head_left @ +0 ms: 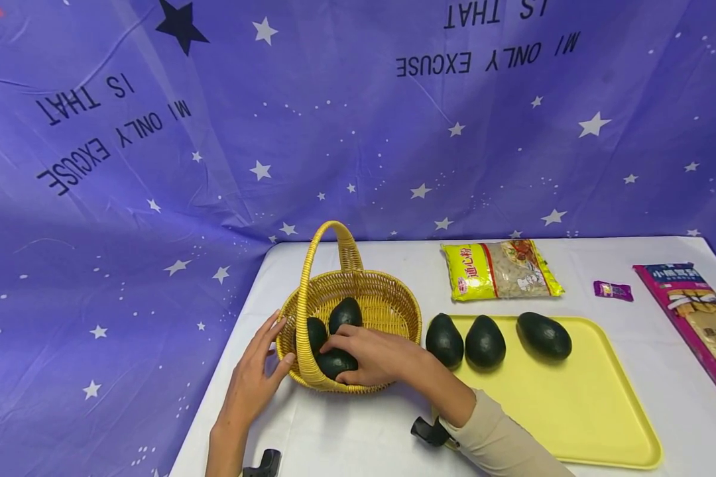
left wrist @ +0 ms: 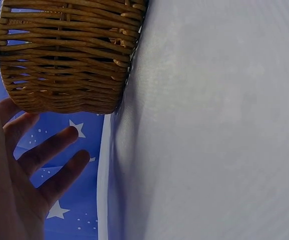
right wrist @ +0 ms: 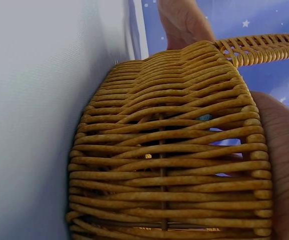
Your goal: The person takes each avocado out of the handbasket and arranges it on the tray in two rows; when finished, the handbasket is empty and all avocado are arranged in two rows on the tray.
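A yellow wicker basket with a tall handle stands on the table, three dark green avocados inside. My right hand reaches over the near rim, its thumb and fingers around the nearest avocado. Another avocado lies behind it, and the third is partly hidden by the handle. At the basket's left side, my left hand touches the rim with spread fingers. The left wrist view shows those fingers beside the woven wall. From the right wrist, the basket wall hides my right fingertips.
Right of the basket lies a yellow tray holding three more avocados along its far side. Behind it are a yellow pasta bag and a small purple packet. A pink-edged package lies at the far right.
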Action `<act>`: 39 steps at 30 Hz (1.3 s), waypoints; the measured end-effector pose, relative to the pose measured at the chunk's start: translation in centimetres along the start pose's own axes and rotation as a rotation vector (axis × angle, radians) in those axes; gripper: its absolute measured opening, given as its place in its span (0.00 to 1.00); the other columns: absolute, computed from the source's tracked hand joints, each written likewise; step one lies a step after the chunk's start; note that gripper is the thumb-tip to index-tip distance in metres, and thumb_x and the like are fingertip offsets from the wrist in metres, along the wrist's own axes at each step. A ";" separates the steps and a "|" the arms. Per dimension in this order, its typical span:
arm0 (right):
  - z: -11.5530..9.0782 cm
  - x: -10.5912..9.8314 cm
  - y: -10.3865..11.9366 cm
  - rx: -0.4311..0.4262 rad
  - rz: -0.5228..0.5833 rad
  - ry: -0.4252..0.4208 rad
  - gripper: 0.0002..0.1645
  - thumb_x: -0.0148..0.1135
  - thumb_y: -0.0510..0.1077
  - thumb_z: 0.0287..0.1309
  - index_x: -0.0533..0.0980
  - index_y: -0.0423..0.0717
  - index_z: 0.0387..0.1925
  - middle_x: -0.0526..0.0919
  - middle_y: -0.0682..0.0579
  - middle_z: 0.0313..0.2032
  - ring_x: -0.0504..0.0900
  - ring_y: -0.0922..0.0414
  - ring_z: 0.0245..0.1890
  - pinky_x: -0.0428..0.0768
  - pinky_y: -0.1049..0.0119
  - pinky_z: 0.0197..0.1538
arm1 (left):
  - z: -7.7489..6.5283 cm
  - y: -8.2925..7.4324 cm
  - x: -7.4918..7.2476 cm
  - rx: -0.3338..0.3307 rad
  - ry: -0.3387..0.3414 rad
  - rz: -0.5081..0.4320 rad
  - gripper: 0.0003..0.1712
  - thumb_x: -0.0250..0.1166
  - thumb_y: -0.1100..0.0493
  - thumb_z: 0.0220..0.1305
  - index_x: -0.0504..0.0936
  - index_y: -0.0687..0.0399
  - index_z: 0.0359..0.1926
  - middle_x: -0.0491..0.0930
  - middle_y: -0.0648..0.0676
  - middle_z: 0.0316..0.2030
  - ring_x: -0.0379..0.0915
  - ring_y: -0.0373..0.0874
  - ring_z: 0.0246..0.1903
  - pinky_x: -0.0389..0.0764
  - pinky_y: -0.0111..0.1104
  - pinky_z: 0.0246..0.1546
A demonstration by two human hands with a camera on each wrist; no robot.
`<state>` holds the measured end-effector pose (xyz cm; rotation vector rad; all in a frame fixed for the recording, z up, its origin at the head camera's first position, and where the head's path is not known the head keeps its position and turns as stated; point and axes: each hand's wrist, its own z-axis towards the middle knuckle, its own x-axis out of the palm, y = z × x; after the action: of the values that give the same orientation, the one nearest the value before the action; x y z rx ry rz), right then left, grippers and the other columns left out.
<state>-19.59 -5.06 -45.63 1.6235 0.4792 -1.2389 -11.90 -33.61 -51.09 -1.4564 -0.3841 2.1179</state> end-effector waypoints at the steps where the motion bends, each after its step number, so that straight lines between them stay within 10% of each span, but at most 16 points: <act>1: 0.0 -0.1 0.0 0.004 -0.003 -0.001 0.30 0.72 0.57 0.70 0.78 0.60 0.70 0.79 0.56 0.63 0.84 0.59 0.57 0.85 0.64 0.60 | 0.0 0.0 0.0 0.004 -0.003 -0.002 0.39 0.69 0.51 0.75 0.68 0.40 0.82 0.59 0.43 0.83 0.73 0.45 0.69 0.87 0.44 0.57; 39: -4.3 -2.2 -2.0 0.057 -0.005 -0.254 0.30 0.74 0.55 0.67 0.80 0.61 0.69 0.79 0.54 0.63 0.83 0.60 0.48 0.87 0.62 0.49 | -0.1 -0.5 0.0 -0.038 -0.002 -0.032 0.38 0.68 0.49 0.76 0.67 0.32 0.82 0.59 0.39 0.83 0.82 0.47 0.61 0.87 0.48 0.56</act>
<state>-19.91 0.12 -44.75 1.4858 0.2909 -1.4497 -11.69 -33.22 -50.92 -1.4595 -0.4479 2.0973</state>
